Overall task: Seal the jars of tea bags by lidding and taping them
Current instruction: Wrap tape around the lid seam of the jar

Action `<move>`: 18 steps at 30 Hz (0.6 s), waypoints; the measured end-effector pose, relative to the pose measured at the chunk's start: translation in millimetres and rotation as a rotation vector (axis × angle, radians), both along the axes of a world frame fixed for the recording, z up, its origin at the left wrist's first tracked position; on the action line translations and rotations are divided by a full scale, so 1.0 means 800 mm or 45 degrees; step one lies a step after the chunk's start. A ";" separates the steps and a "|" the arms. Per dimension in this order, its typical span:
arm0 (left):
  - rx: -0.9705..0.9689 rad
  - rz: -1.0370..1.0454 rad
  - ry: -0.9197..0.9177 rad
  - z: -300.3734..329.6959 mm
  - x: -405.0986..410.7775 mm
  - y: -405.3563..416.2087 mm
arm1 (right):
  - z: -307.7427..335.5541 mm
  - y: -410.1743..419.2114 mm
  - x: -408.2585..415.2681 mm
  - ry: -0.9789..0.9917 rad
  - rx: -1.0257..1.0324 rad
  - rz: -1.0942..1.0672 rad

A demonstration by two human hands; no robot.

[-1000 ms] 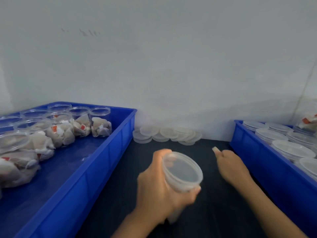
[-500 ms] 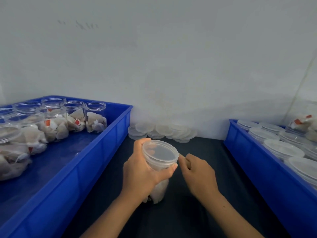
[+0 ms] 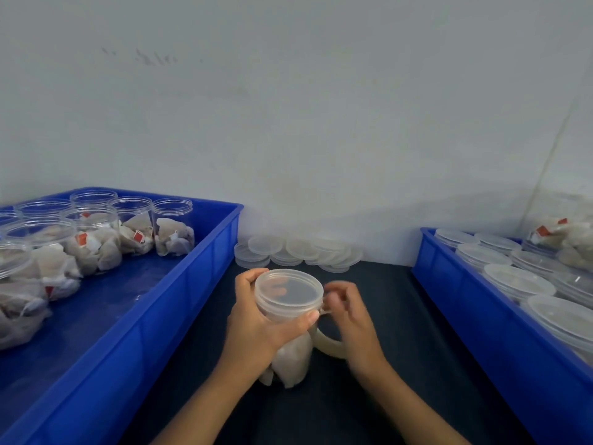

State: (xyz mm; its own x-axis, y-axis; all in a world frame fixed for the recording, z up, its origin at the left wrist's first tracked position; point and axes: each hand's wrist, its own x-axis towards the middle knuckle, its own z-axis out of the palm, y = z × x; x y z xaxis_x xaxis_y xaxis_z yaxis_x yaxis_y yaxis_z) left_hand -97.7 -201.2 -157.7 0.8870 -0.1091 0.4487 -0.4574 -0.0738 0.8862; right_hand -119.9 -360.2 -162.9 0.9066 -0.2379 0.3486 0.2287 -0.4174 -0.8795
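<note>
Right hand (image 3: pixel 349 319) has closed in from well right of jar (image 3: pixel 288 329), now touching lid (image 3: pixel 288 290) rim, pinching tape end (image 3: pixel 325 312); tape roll (image 3: pixel 329 343) hangs beneath. Left hand (image 3: pixel 256 322) grips jar between both hands. Lidding judged done; taping starting.

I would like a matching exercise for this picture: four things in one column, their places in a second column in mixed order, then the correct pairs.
Things:
1. open jars
2. loose lids
3. lidded jar
4. sealed jars

Places:
A. in the right blue bin
B. in the left blue bin
C. gripped by the left hand
D. on the dark table by the wall

Pairs: 1-B, 2-D, 3-C, 4-A
</note>
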 end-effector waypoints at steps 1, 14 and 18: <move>-0.023 -0.009 0.020 0.000 0.001 0.001 | 0.009 0.000 -0.002 0.024 0.420 0.205; -0.207 -0.075 0.052 -0.005 0.008 -0.001 | 0.012 0.030 -0.010 0.069 1.250 0.741; -0.225 -0.076 0.040 -0.008 0.009 0.000 | 0.016 0.034 -0.010 0.130 1.395 0.733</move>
